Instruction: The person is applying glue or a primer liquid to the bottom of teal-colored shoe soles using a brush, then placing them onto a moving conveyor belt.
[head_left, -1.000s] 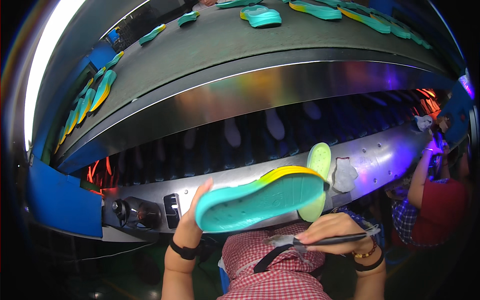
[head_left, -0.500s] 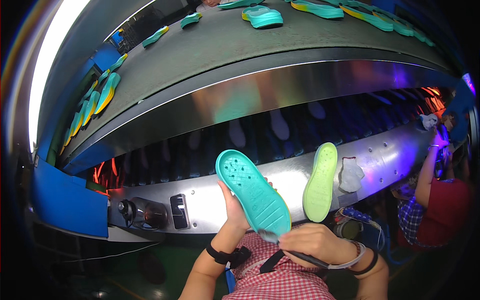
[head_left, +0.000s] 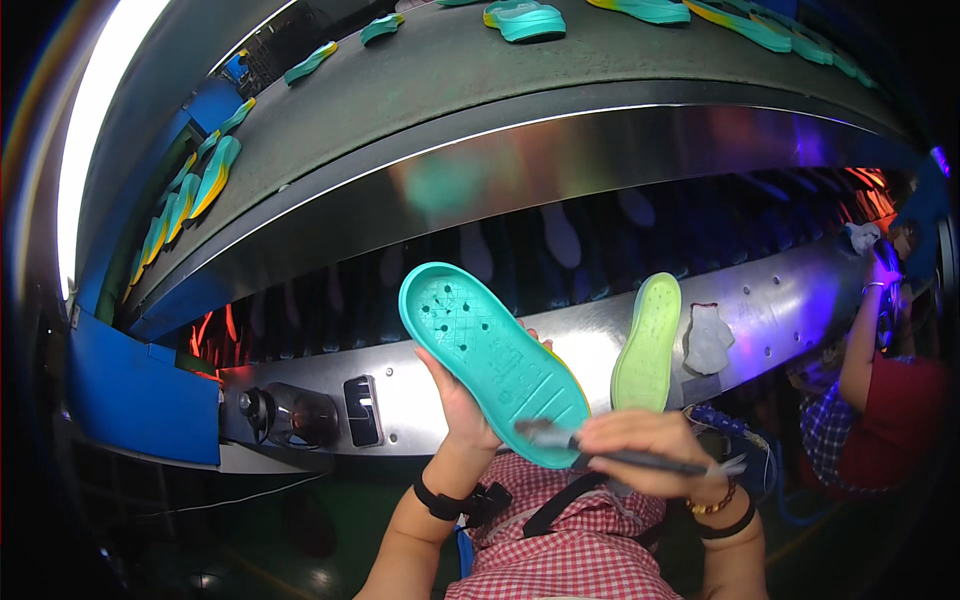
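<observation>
Teal is the colour of the sole (head_left: 492, 360), which is held in the air above the near edge of the metal table (head_left: 425, 405), with its hollow inner side turned up and its length set slantwise. The left hand (head_left: 462, 402) grips it from below: the thumb lies along the left edge, and some fingertips appear at the right edge. The right hand (head_left: 640, 445) pinches the dark handle of a brush (head_left: 655, 461) between thumb and fingers. The brush head is blurred over the near end of the sole; whether it touches the surface, I cannot tell.

On the table, a yellow-green sole (head_left: 648, 345) lies just beyond the right hand, and a white cloth piece (head_left: 708, 338) is beside it, to the right. Farther left are a phone (head_left: 362, 410) and a dark bottle (head_left: 300, 416), which lies on its side. Behind, more teal-and-yellow soles (head_left: 215, 177) rest on a wide grey belt (head_left: 420, 125).
</observation>
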